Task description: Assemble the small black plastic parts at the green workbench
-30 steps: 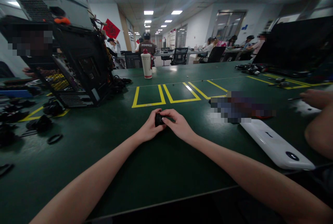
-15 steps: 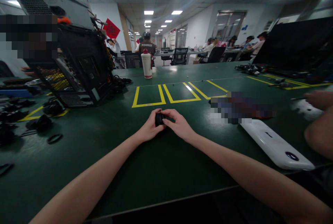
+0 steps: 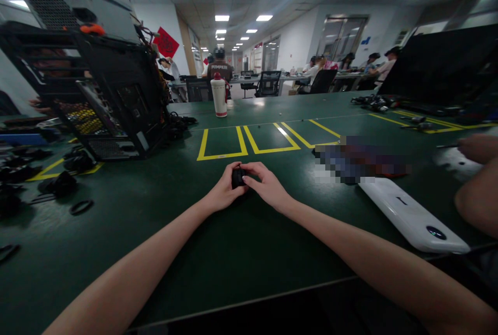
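Between my two hands is a small black rounded object [image 3: 237, 177], partly covered by fingers; its kind cannot be made out. My left hand [image 3: 224, 190] wraps round its left side, thumb near the tabletop. From the right, my right hand [image 3: 268, 185] grips it with thumb and fingertips. Both hands are low over the green table [image 3: 233, 252], just in front of the yellow tape outlines [image 3: 221, 157].
At left stand an open black computer case [image 3: 124, 101], black cable bundles [image 3: 60, 184] and a black ring [image 3: 81, 207]. A tumbler [image 3: 220, 99] stands behind the tape. At right are a white panel-like device [image 3: 414, 215], a dark screen [image 3: 439, 73] and another person's arm [image 3: 478, 190].
My hands and the black object stay almost in place. The right thumb seems to have shifted very slightly on the object.
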`<state>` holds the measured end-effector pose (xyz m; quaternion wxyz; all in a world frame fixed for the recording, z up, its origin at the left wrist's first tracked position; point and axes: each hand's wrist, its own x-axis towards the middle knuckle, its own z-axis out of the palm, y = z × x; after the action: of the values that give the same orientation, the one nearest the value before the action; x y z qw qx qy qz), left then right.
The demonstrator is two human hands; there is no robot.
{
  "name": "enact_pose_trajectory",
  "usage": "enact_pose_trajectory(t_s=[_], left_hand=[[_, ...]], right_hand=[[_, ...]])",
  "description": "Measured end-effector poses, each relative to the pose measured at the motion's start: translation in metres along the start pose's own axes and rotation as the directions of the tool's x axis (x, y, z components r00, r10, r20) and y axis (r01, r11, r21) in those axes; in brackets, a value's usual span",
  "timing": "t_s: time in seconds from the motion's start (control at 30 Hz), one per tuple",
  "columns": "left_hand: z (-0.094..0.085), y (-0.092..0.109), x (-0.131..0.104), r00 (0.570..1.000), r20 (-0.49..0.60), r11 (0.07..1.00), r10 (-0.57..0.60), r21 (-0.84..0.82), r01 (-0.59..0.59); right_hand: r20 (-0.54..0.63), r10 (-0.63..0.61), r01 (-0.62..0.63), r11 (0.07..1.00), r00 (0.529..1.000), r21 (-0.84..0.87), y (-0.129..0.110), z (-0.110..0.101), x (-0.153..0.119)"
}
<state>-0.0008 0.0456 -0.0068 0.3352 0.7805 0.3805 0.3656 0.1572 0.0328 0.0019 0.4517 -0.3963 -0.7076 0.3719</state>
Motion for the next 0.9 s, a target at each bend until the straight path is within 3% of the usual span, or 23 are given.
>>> enact_pose_trajectory(t_s=[0.33,0.57,0.7,0.9], left_hand=[[0.0007,-0.0001,0.0004,1.0,-0.016,1.0,0.001,-0.003,-0.001],[0.0019,-0.0011,-0.0006,0.999,-0.034,1.0,0.001,0.024,0.0],[0.0018,-0.0036,-0.0017,0.998,-0.063,0.999,-0.005,0.037,0.008],[0.0003,-0.0011,-0.0031,0.998,-0.065,0.998,-0.026,0.054,0.03]], right_hand=[[0.003,-0.066,0.066,0.998,0.998,0.02,0.0046,0.0002,0.0015],[0.018,-0.016,0.015,0.998,1.0,0.057,0.0035,0.0011,0.0018],[0.04,-0.019,0.019,1.0,0.999,0.004,0.0033,-0.0001,0.0001],[0.052,-0.043,0.039,0.997,0.998,0.071,0.0063,0.0005,0.0015]])
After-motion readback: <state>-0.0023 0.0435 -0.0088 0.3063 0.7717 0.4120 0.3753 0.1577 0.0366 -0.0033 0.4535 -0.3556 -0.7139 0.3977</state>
